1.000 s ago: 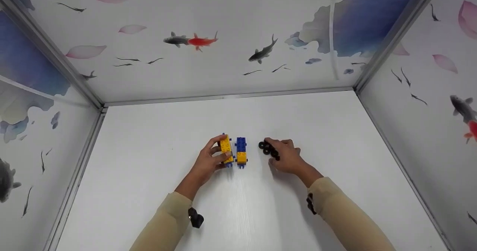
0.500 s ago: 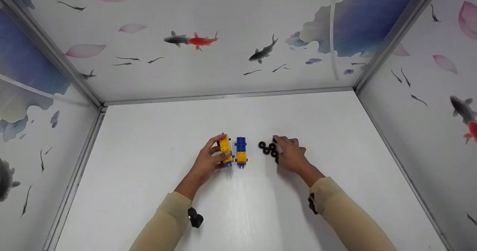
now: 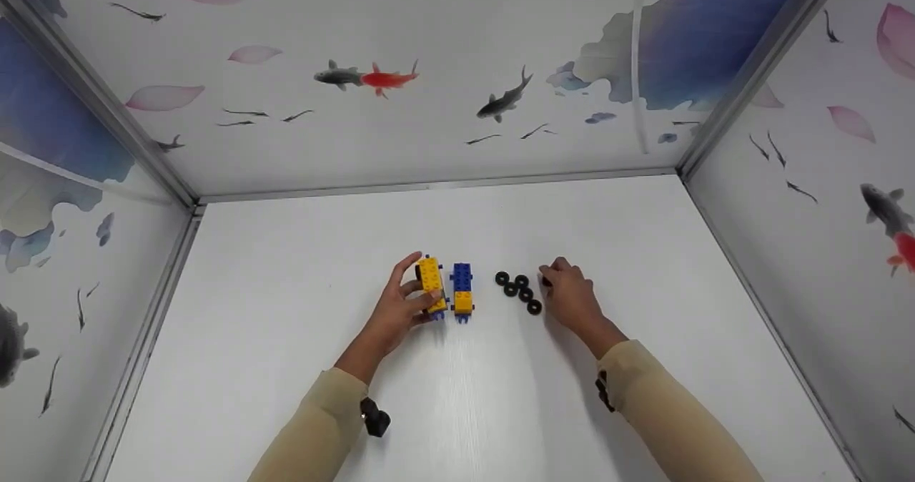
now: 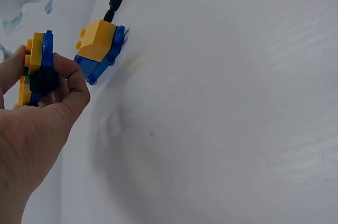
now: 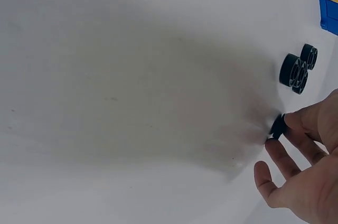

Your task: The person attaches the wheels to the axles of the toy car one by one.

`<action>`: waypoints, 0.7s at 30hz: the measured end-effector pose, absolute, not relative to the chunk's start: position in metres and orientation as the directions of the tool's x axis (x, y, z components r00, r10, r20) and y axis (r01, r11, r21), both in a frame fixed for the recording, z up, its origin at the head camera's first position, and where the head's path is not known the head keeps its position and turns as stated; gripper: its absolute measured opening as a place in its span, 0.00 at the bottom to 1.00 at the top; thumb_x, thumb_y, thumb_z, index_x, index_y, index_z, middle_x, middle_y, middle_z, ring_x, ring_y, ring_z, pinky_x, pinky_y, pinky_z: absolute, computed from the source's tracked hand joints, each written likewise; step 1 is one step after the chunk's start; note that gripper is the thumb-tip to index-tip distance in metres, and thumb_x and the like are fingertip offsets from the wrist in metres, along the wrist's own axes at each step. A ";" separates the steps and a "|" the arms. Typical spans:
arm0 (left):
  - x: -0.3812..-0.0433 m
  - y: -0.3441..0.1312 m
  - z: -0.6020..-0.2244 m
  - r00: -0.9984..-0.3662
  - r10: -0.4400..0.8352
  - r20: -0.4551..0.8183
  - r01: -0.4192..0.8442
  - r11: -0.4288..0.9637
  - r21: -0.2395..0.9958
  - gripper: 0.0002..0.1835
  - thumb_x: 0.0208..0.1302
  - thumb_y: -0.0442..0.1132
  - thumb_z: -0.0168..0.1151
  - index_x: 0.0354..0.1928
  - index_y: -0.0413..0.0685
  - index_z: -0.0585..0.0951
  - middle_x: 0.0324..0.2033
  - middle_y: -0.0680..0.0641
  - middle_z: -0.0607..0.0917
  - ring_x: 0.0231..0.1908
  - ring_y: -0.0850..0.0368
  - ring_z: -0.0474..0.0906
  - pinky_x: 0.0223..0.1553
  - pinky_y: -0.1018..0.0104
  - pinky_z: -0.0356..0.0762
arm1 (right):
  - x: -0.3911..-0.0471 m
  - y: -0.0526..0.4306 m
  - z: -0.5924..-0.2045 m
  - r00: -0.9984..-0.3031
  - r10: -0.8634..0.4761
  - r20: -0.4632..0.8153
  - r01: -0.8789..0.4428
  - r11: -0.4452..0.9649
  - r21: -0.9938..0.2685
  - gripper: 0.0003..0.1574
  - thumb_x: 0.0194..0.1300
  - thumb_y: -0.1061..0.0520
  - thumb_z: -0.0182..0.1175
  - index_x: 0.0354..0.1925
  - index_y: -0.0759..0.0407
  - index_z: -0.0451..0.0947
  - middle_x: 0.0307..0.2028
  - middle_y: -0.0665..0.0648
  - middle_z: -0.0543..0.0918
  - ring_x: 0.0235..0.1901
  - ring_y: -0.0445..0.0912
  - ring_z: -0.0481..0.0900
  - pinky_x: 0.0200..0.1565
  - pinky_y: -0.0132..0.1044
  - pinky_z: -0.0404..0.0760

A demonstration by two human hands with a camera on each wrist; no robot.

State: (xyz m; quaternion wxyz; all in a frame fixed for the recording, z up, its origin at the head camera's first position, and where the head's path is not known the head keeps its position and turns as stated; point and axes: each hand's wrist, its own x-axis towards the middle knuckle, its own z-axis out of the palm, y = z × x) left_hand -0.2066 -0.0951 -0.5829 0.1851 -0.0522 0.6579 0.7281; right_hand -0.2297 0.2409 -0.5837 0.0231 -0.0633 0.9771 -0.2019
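Note:
My left hand [image 3: 389, 317] holds a toy car of yellow and blue building blocks [image 3: 430, 276] between thumb and fingers. In the left wrist view, a black wheel [image 4: 44, 80] shows on that car's side. Just right of it, a second block car [image 3: 463, 282], blue with a yellow block at the near end, stands on the table. My right hand [image 3: 573, 297] pinches a small black wheel [image 5: 278, 127] at the table surface, best seen in the right wrist view. Beside that hand, several loose black wheels [image 3: 510, 289] lie close together.
A white tabletop [image 3: 457, 417] lies under everything. White panels printed with fish and petals [image 3: 429, 131] enclose its back, left and right sides, joined by grey metal edging [image 3: 429, 187].
My right hand has moved right, off the loose wheels, uncovering them, with one wheel at its fingertips. The left index finger has lifted from the held car's far end.

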 end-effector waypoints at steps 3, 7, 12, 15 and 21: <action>-0.206 -0.094 -0.582 -0.925 0.196 -0.327 -0.345 -0.068 0.936 0.47 0.77 0.36 0.71 0.86 0.79 0.59 0.75 0.38 0.75 0.62 0.42 0.85 0.62 0.51 0.90 | -0.229 0.245 -0.586 -0.989 -0.150 0.002 -0.140 0.915 -0.378 0.20 0.77 0.70 0.61 0.62 0.66 0.87 0.53 0.64 0.81 0.51 0.60 0.81 0.49 0.61 0.85; -0.206 -0.094 -0.580 -0.924 0.196 -0.329 -0.347 -0.065 0.936 0.46 0.77 0.36 0.71 0.87 0.72 0.59 0.76 0.38 0.75 0.62 0.42 0.85 0.62 0.51 0.90 | -0.228 0.250 -0.589 -0.987 -0.159 0.024 -0.156 0.911 -0.381 0.15 0.76 0.71 0.61 0.55 0.66 0.90 0.53 0.65 0.79 0.50 0.60 0.79 0.50 0.57 0.85; -0.205 -0.094 -0.580 -0.924 0.197 -0.329 -0.347 -0.064 0.936 0.45 0.77 0.36 0.72 0.86 0.74 0.61 0.75 0.39 0.76 0.62 0.43 0.85 0.62 0.51 0.90 | -0.228 0.251 -0.592 -0.988 -0.147 0.040 -0.150 0.894 -0.423 0.15 0.76 0.72 0.61 0.54 0.66 0.90 0.59 0.68 0.78 0.55 0.63 0.80 0.56 0.56 0.86; -0.206 -0.093 -0.581 -0.923 0.201 -0.327 -0.345 -0.062 0.937 0.45 0.77 0.37 0.72 0.86 0.75 0.61 0.74 0.39 0.77 0.62 0.43 0.85 0.62 0.51 0.90 | -0.228 0.251 -0.592 -0.990 -0.139 0.029 -0.138 0.893 -0.429 0.15 0.77 0.72 0.60 0.55 0.65 0.89 0.55 0.67 0.80 0.53 0.62 0.79 0.56 0.55 0.85; -0.205 -0.092 -0.582 -0.925 0.204 -0.321 -0.338 -0.051 0.940 0.47 0.76 0.38 0.72 0.88 0.72 0.60 0.74 0.38 0.77 0.62 0.43 0.86 0.63 0.50 0.89 | -0.228 0.247 -0.591 -0.989 -0.141 0.038 -0.143 0.883 -0.447 0.17 0.79 0.69 0.61 0.61 0.68 0.85 0.56 0.69 0.80 0.54 0.63 0.79 0.58 0.56 0.86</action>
